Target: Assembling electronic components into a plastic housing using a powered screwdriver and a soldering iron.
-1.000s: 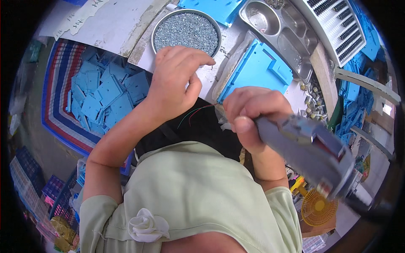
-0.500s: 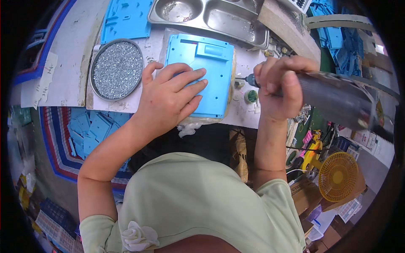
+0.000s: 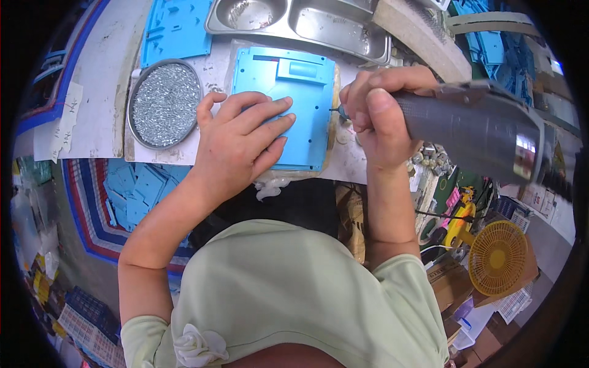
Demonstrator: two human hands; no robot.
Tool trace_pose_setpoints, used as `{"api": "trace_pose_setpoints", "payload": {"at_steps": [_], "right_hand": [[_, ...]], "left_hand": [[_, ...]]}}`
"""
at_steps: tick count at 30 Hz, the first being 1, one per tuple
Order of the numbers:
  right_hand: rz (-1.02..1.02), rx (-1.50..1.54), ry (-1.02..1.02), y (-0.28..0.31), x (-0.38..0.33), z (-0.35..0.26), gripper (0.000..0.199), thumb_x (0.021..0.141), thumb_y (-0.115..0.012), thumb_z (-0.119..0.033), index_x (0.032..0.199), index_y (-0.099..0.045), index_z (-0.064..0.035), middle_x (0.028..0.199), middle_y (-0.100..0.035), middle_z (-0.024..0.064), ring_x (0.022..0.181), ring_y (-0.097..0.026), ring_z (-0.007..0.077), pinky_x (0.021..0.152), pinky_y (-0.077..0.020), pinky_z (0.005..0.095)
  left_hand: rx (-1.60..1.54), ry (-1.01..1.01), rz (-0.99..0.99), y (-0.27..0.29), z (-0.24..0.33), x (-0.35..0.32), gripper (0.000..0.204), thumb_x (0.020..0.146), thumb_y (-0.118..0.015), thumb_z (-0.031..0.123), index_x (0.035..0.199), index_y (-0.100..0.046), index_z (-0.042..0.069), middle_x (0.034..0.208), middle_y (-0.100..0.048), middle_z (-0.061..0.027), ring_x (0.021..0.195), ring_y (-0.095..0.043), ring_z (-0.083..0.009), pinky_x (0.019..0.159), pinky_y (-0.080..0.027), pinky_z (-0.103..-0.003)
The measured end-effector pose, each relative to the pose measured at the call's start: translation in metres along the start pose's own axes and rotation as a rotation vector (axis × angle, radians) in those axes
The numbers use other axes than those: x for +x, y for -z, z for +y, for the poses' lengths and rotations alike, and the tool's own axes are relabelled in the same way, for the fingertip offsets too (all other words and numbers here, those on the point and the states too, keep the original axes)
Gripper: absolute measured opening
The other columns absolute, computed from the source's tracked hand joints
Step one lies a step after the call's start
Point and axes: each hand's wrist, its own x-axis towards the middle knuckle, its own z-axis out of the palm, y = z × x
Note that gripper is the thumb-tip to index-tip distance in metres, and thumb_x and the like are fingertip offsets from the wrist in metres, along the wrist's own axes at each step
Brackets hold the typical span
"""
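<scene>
A flat blue plastic panel [image 3: 304, 92] lies on the white worktop. My left hand [image 3: 239, 138] presses flat on its left part, fingers spread. My right hand [image 3: 383, 119] is wrapped around a grey electric screwdriver [image 3: 472, 126], whose thin bit points at the panel's right edge. A round metal dish [image 3: 164, 103] full of small screws sits just left of my left hand.
A steel two-compartment tray [image 3: 300, 21] stands behind the panel. Another blue panel [image 3: 175, 30] lies at the back left. A woven bag of blue parts [image 3: 132, 190] sits below the worktop's left edge. A yellow fan [image 3: 498, 257] stands at the lower right.
My view has swung over the worktop. My left hand has settled flat on the blue panel, and my right hand has brought the screwdriver's tip to the panel's right edge.
</scene>
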Motion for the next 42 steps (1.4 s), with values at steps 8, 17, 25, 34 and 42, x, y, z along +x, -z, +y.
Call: {"api": "trace_pose_setpoints", "payload": {"at_steps": [8, 17, 25, 34, 42], "right_hand": [[0.099, 0.163, -0.043, 0.001, 0.010, -0.019, 0.028, 0.095, -0.059, -0.017, 0.117, -0.053, -0.0003, 0.061, -0.047, 0.0031, 0.052, -0.045, 0.0158, 0.060, -0.0482, 0.0360], [0.053, 0.158, -0.060, -0.008, 0.019, 0.005, 0.024, 0.095, -0.057, -0.010, 0.116, -0.051, 0.0002, 0.062, -0.045, 0.0032, 0.054, -0.044, 0.0149, 0.059, -0.0451, 0.0354], [0.031, 0.088, -0.138, -0.004, -0.030, -0.024, 0.025, 0.093, -0.065, -0.017, 0.110, -0.052, -0.0029, 0.061, -0.048, 0.0043, 0.055, -0.047, 0.0150, 0.060, -0.0483, 0.0368], [0.049, 0.383, 0.012, -0.010, 0.007, -0.063, 0.032, 0.095, -0.067, -0.020, 0.114, -0.051, 0.0002, 0.062, -0.051, 0.0033, 0.050, -0.044, 0.0124, 0.052, -0.0418, 0.0316], [0.034, 0.358, 0.016, 0.048, 0.020, -0.068, 0.028, 0.096, -0.061, -0.021, 0.116, -0.052, -0.0032, 0.060, -0.045, -0.0013, 0.049, -0.040, 0.0107, 0.052, -0.0377, 0.0288]], "left_hand": [[0.000, 0.000, 0.037, -0.004, 0.000, 0.001, 0.034, 0.082, -0.074, 0.014, 0.116, -0.075, 0.016, 0.130, -0.070, 0.0021, 0.116, -0.060, -0.0209, 0.103, -0.031, -0.044], [-0.010, 0.018, 0.044, -0.006, 0.000, 0.002, 0.034, 0.081, -0.074, 0.013, 0.116, -0.076, 0.016, 0.130, -0.070, 0.0022, 0.114, -0.061, -0.0209, 0.103, -0.032, -0.044], [-0.003, -0.007, 0.082, -0.008, -0.001, -0.002, 0.035, 0.081, -0.074, 0.013, 0.116, -0.075, 0.016, 0.125, -0.072, 0.0012, 0.112, -0.061, -0.0223, 0.102, -0.034, -0.043], [0.222, -0.144, 0.084, 0.000, -0.047, 0.070, 0.035, 0.083, -0.077, 0.022, 0.114, -0.068, 0.010, 0.152, -0.051, -0.0113, 0.138, -0.048, -0.0305, 0.116, -0.028, -0.053], [-0.304, 0.700, 0.896, 0.078, -0.123, -0.226, 0.041, 0.095, -0.070, 0.015, 0.128, -0.052, -0.002, 0.120, -0.058, -0.0096, 0.111, -0.060, -0.0194, 0.101, -0.048, -0.036]]}}
